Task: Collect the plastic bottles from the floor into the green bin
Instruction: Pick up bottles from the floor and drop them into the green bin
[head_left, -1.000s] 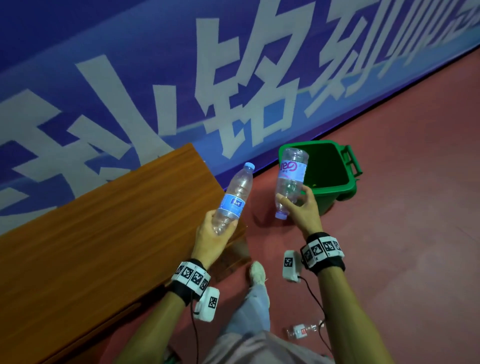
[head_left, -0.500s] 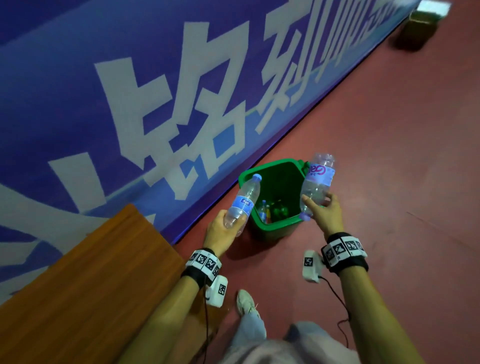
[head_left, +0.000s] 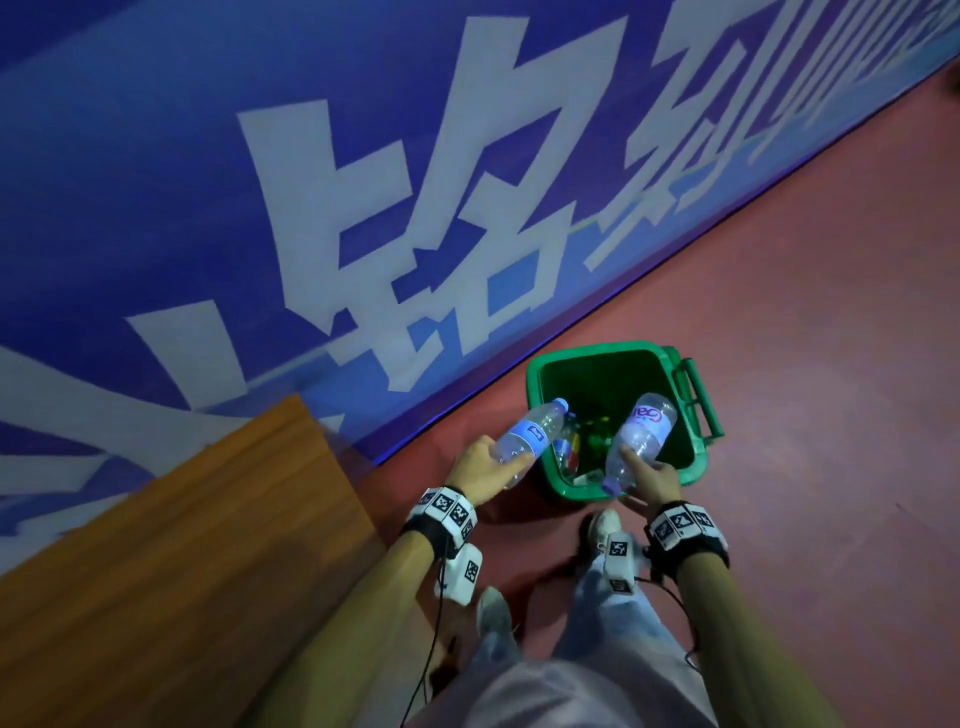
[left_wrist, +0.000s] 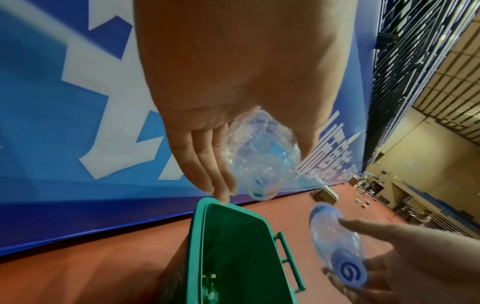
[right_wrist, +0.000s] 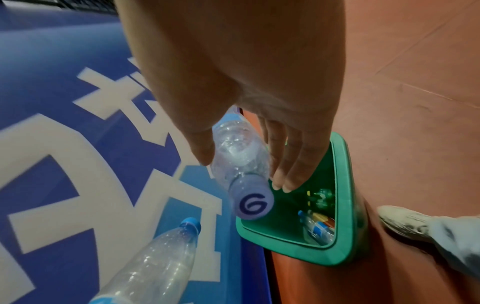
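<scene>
The green bin (head_left: 587, 349) stands open on the red floor by the blue wall, with several bottles (head_left: 569, 452) at its bottom. My left hand (head_left: 498, 462) grips a clear bottle with a blue cap and label (head_left: 530, 434) by its base. The cap points over the bin's left rim (left_wrist: 197, 236). My right hand (head_left: 639, 473) holds a clear bottle with a purple cap (head_left: 641, 436) by its neck end. Its base hangs over the bin's opening, and its cap (right_wrist: 252, 202) sits above the near rim (right_wrist: 340, 164). The blue-capped bottle (right_wrist: 155, 263) lies to its left.
A wooden bench top (head_left: 182, 545) fills the lower left, close beside my left arm. The blue banner wall (head_left: 311, 208) runs just behind the bin. My shoes (head_left: 605, 525) stand right before the bin. Open red floor (head_left: 805, 338) stretches to the right. The bin's handle (head_left: 698, 400) faces right.
I have come closer to the bin, which now stands just ahead of my feet. Both hands have carried their bottles from beside the bin to above its opening.
</scene>
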